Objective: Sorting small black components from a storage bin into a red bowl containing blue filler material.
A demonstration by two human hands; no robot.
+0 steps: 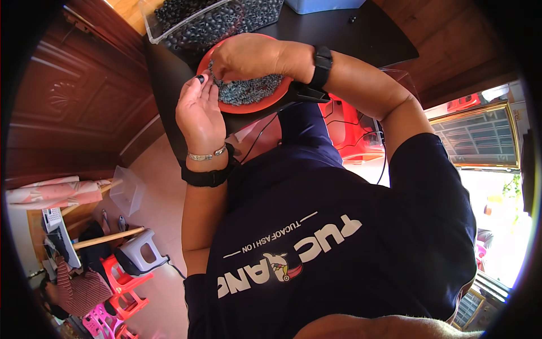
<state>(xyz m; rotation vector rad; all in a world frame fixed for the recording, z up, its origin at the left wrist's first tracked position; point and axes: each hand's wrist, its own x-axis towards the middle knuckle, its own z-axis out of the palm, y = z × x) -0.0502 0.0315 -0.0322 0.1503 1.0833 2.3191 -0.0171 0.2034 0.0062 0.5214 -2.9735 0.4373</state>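
Observation:
A round red bowl [287, 85] full of small grey metal pieces, which look like screws, sits at the near edge of the dark table. My left hand [199, 116] is palm up at the bowl's left rim. Its fingertips pinch a small black round part [200, 79]. Above the bowl, my right hand [243, 56] reaches across from the right with its fingers bent down toward the grey pieces. The back of that hand hides its fingertips, so anything between them is too small or covered to make out.
Behind the bowl stands a clear bin [220, 25] heaped with black round parts. A blue container [324, 4] is at the far edge of the dark table [361, 42]. Cables hang beside a red stool [344, 130]. More stools [127, 282] stand on the floor at left.

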